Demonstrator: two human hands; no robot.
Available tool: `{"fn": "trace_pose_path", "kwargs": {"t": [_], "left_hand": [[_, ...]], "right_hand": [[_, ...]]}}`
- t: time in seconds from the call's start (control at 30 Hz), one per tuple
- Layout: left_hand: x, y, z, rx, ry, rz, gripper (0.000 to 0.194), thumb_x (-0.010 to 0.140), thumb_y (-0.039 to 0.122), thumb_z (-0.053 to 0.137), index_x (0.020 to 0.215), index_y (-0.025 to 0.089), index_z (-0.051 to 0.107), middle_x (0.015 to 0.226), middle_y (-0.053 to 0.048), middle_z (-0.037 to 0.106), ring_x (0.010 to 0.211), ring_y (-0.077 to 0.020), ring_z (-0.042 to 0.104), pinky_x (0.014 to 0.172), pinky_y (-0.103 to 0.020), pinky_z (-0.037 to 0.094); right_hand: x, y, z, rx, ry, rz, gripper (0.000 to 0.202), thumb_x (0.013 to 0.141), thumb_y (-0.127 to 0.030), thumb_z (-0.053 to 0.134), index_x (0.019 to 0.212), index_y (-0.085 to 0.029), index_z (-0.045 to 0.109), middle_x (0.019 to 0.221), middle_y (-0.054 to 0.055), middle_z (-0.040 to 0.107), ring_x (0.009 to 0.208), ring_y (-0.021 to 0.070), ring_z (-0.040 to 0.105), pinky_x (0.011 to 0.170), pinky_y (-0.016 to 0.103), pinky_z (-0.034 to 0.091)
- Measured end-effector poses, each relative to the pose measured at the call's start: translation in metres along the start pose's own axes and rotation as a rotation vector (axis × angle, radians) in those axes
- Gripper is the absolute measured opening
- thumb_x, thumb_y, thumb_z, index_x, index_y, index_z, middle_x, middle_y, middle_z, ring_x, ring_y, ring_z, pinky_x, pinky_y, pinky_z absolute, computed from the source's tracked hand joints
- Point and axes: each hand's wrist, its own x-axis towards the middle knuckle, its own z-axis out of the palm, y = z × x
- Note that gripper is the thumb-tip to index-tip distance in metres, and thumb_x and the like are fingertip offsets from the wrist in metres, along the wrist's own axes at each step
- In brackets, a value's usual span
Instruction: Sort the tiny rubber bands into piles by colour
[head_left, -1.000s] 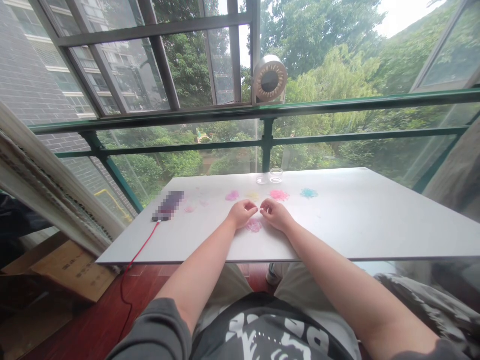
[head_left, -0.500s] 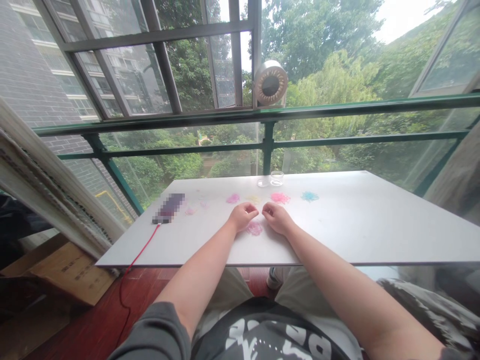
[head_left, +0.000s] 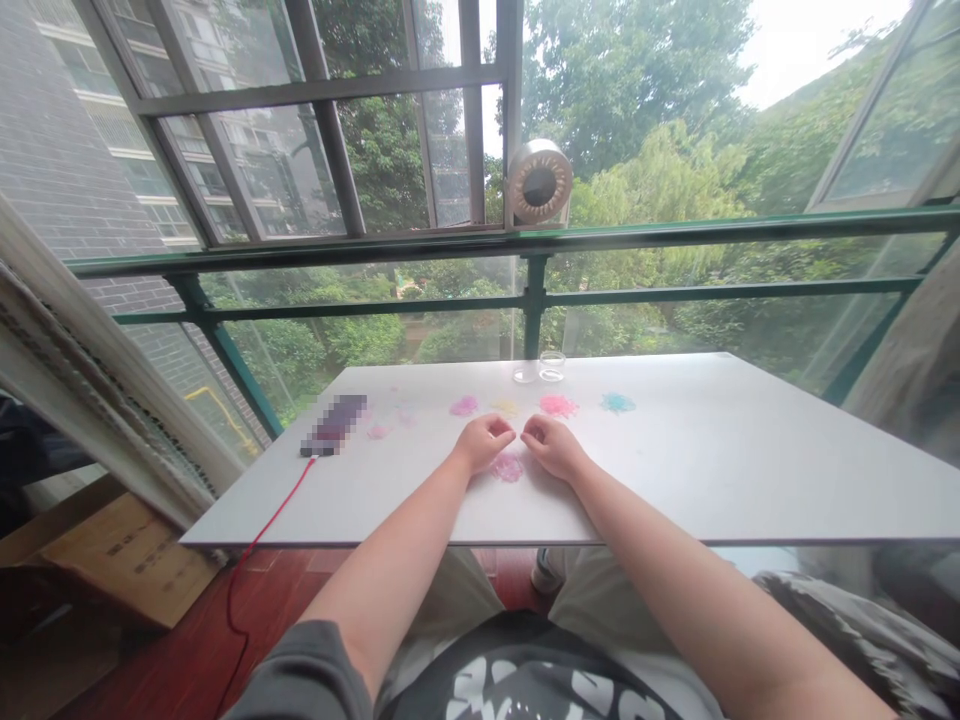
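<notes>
My left hand and my right hand rest over the middle of the white table, fingertips pinched and almost meeting. Whatever is between the fingers is too small to make out. Just below them lies a pink-purple pile of small pieces. Beyond the hands, a purple pile, a yellow pile, a bright pink pile and a blue pile form a row. Fainter pinkish bits lie to the left.
Two clear round containers stand at the table's far edge. A blurred-out dark device with a red cable lies at the left. A round fan-like object stands beyond, by the green railing. A cardboard box is on the floor.
The view has shifted slightly, so the table appears a little lower. Both hands keep nearly the same pinched pose over the table.
</notes>
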Motion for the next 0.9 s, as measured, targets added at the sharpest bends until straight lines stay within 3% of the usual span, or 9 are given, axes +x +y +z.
{"fn": "trace_pose_path", "kwargs": {"t": [0.4, 0.67, 0.9], "left_hand": [[0.0008, -0.0036, 0.0014, -0.059, 0.029, -0.005, 0.014, 0.069, 0.029, 0.061, 0.068, 0.015, 0.063, 0.069, -0.001, 0.064, 0.067, -0.0129, 0.056, 0.066, -0.024, 0.044], [0.0069, -0.0074, -0.0023, -0.08, 0.158, -0.039, 0.017, 0.074, 0.03, 0.054, 0.073, 0.014, 0.06, 0.072, -0.002, 0.062, 0.07, -0.0131, 0.056, 0.069, -0.025, 0.045], [0.0005, -0.004, 0.0012, 0.008, 0.02, -0.02, 0.014, 0.068, 0.03, 0.061, 0.069, 0.017, 0.065, 0.069, 0.0, 0.065, 0.069, -0.0136, 0.057, 0.067, -0.025, 0.044]], "right_hand": [[0.0004, 0.0017, 0.0004, 0.024, 0.018, -0.017, 0.007, 0.072, -0.019, 0.047, 0.069, -0.019, 0.054, 0.06, -0.002, 0.054, 0.06, 0.0133, 0.049, 0.06, 0.025, 0.038], [0.0011, 0.0022, -0.0008, 0.013, 0.028, -0.024, 0.009, 0.072, -0.018, 0.046, 0.069, -0.019, 0.055, 0.062, -0.001, 0.056, 0.063, 0.0137, 0.051, 0.061, 0.025, 0.04], [0.0028, 0.0055, -0.0002, -0.06, 0.075, 0.064, 0.012, 0.072, -0.023, 0.05, 0.069, -0.019, 0.061, 0.063, -0.001, 0.059, 0.06, 0.0128, 0.053, 0.061, 0.024, 0.041]]}}
